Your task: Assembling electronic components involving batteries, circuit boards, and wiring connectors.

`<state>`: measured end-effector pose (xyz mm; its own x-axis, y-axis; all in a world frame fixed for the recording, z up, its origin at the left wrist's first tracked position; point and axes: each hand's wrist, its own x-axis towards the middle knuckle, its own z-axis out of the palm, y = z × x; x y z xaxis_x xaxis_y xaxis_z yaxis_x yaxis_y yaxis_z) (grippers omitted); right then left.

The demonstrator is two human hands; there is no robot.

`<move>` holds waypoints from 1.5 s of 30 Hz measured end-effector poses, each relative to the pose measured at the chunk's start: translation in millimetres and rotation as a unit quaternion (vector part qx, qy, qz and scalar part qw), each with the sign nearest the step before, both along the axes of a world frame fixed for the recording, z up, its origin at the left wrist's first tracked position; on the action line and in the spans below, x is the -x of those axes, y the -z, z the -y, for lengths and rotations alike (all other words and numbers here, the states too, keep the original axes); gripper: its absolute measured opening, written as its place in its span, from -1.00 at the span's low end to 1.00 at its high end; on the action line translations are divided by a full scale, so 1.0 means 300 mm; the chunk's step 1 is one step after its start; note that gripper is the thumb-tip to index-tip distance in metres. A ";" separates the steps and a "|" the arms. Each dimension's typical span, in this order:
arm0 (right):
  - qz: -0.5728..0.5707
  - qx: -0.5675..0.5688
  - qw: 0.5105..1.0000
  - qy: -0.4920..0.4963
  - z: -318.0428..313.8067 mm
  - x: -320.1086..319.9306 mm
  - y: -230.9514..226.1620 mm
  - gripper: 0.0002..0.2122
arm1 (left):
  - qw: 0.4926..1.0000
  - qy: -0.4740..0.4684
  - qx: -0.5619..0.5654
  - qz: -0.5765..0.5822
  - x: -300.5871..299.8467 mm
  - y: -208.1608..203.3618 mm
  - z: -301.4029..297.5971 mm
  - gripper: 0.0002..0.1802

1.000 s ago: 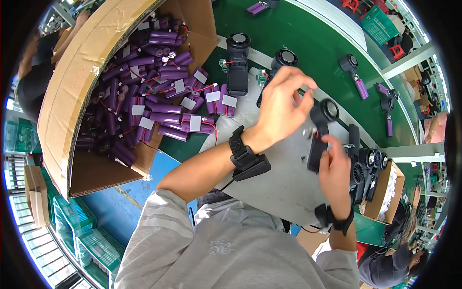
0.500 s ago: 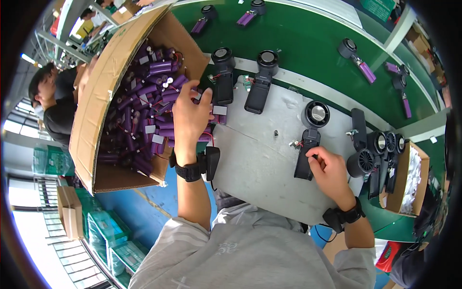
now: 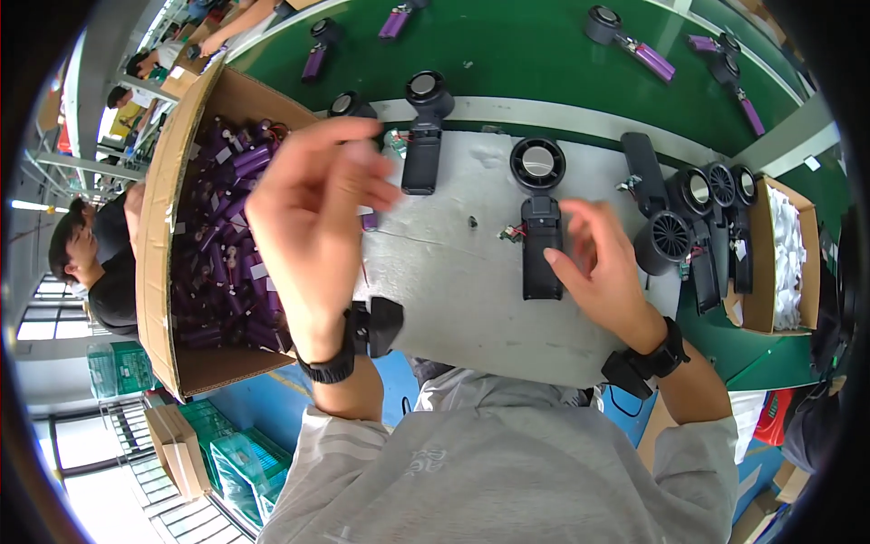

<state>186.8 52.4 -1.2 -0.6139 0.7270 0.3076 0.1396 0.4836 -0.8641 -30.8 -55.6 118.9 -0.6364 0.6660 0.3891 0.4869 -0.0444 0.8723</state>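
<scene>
Right hand (image 3: 605, 276), grip apart, 3 o'clock of fan (image 3: 541, 218), laid flat likely for steadiness; left hand (image 3: 310, 218) blurred, can't tell grip.

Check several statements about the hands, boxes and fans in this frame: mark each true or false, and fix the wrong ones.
1. The large cardboard box holds purple batteries. True.
2. The small box at the right also holds purple batteries. False: it holds white pieces.
3. The right hand is beside a black fan on the grey board. True.
4. Both wrists are bare. False: each wears a black strap.
5. The left hand is nearer the large cardboard box than the right hand is. True.
</scene>
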 end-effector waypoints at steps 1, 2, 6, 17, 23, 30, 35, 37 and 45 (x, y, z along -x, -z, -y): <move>-0.073 -0.035 0.996 0.039 0.001 0.011 -0.001 -0.61 | 0.994 0.105 -0.009 0.025 -0.051 -0.009 -0.008 -0.84; -0.148 -0.072 0.984 0.075 0.004 0.021 -0.013 -0.57 | 0.977 0.205 -0.021 0.047 -0.090 -0.017 -0.014 -0.84; -0.187 -0.156 0.963 0.115 0.002 0.029 -0.038 -0.60 | 0.931 0.342 0.002 0.130 -0.167 0.034 -0.090 -0.84; -0.052 0.077 0.995 0.045 -0.001 -0.021 0.008 -0.71 | 0.885 0.377 0.255 -0.095 -0.071 0.257 -0.145 -0.53; -0.053 0.064 0.995 0.050 -0.004 -0.010 0.019 -0.71 | 0.858 0.417 0.295 -0.050 -0.084 0.268 -0.232 -0.57; -0.022 -0.102 0.994 0.021 -0.016 -0.011 0.024 -0.69 | 0.828 0.463 0.317 -0.012 -0.048 0.290 -0.262 -0.63; 0.003 -0.106 0.994 0.005 -0.027 0.012 0.025 -0.70 | 0.831 0.483 0.258 0.100 -0.006 0.322 -0.248 -0.66; 0.015 -0.113 0.993 0.016 -0.027 0.021 0.023 -0.70 | 0.833 0.483 0.252 0.101 0.000 0.317 -0.241 -0.67; 0.041 -0.064 0.996 0.049 -0.012 0.039 0.019 -0.74 | 0.839 0.501 0.196 0.086 -0.012 0.349 -0.228 -0.66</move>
<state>175.1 55.9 -7.0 -0.5691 0.7425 0.3532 0.2582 0.5693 -0.7805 -27.4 13.0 14.0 0.2943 0.9554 -0.0245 0.2413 -0.0494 0.9692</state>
